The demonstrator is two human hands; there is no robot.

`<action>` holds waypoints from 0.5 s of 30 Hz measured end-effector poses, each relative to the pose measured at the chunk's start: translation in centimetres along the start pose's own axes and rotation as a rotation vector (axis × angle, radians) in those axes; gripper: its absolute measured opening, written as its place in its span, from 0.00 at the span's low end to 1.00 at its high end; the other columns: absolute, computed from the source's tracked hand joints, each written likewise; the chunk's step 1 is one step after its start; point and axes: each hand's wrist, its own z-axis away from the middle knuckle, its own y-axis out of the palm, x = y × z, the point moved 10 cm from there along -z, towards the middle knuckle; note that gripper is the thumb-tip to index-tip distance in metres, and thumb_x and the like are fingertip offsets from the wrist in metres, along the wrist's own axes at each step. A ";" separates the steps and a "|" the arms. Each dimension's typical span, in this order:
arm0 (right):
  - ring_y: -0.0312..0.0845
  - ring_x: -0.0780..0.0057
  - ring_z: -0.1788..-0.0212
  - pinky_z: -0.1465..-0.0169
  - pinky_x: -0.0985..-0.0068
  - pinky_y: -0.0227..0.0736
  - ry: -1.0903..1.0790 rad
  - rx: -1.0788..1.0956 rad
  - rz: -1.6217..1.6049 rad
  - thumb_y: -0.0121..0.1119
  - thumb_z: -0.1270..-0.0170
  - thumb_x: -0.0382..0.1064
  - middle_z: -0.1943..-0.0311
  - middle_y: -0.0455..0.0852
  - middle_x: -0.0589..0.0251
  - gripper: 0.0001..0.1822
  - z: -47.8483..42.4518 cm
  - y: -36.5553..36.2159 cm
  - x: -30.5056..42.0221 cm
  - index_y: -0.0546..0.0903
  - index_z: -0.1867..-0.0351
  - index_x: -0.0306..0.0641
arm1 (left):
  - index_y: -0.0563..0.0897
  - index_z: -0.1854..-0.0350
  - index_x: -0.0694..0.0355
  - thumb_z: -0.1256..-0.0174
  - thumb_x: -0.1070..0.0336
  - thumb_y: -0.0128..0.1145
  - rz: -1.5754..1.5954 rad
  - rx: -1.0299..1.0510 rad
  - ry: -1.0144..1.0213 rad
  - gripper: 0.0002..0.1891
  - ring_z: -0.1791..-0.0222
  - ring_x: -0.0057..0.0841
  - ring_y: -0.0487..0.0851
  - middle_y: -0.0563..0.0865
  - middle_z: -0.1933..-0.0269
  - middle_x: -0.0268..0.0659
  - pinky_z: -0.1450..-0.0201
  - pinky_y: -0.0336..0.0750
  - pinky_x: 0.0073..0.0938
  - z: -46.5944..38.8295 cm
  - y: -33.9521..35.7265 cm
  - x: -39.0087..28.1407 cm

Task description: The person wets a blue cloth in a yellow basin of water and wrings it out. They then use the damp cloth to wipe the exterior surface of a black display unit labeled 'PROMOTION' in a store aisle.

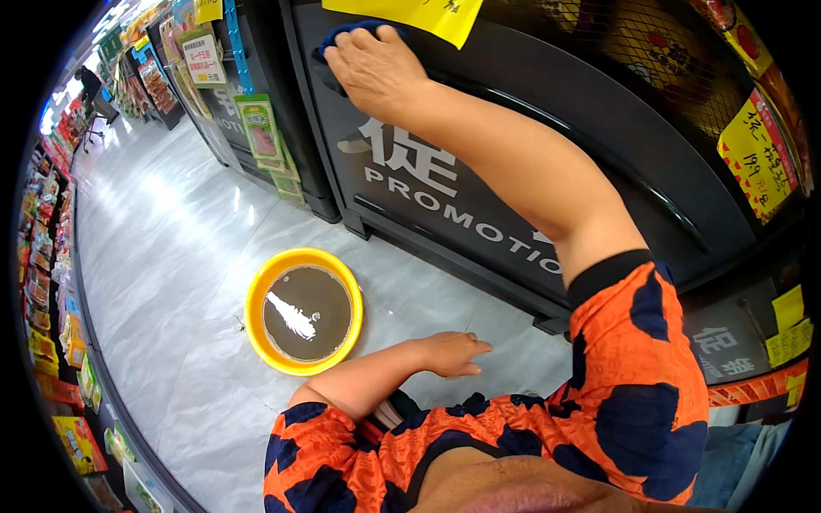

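My right hand (378, 70) is closed over a dark blue cloth (349, 29) and presses it against the upper left of a black promotion bin (474, 208). Most of the cloth is hidden under the fingers. White lettering runs across the bin's front panel, below my forearm. My left hand (452, 354) hangs in front of me above the floor, holding nothing, with thumb and forefinger apart. On the floor, beyond my left forearm, stands a yellow plastic basin (254, 308) with murky grey-brown water (327, 340) in it.
Hanging snack packets (262, 131) line a second black bin at upper left. Packed goods shelves (42, 282) curve along the left side. Yellow price signs hang over the bin's top edge (410, 16) and its right side (757, 157). A person (93, 90) stands far down the grey-tiled aisle (160, 186).
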 end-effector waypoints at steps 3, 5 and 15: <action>0.70 0.73 0.56 0.55 0.71 0.60 -0.013 0.048 0.033 0.53 0.43 0.38 0.59 0.77 0.68 0.13 -3.5 3.0 1.4 0.77 0.56 0.44 | 0.70 0.38 0.63 0.38 0.56 0.56 0.003 -0.025 -0.003 0.27 0.49 0.50 0.77 0.78 0.47 0.53 0.44 0.71 0.43 0.6 -0.4 -0.1; 0.70 0.73 0.54 0.54 0.69 0.60 -0.021 0.060 0.059 0.53 0.42 0.39 0.59 0.79 0.70 0.13 -5.5 5.0 2.1 0.79 0.56 0.45 | 0.70 0.39 0.64 0.38 0.56 0.56 -0.010 -0.023 -0.018 0.27 0.48 0.50 0.77 0.77 0.47 0.54 0.44 0.71 0.44 0.5 -0.5 0.3; 0.66 0.73 0.49 0.52 0.66 0.59 -0.109 -0.076 0.328 0.52 0.40 0.43 0.60 0.80 0.74 0.12 -3.3 6.8 7.0 0.84 0.60 0.48 | 0.67 0.38 0.64 0.38 0.56 0.55 -0.020 0.019 -0.074 0.28 0.42 0.49 0.73 0.73 0.40 0.54 0.40 0.68 0.44 0.1 0.0 0.9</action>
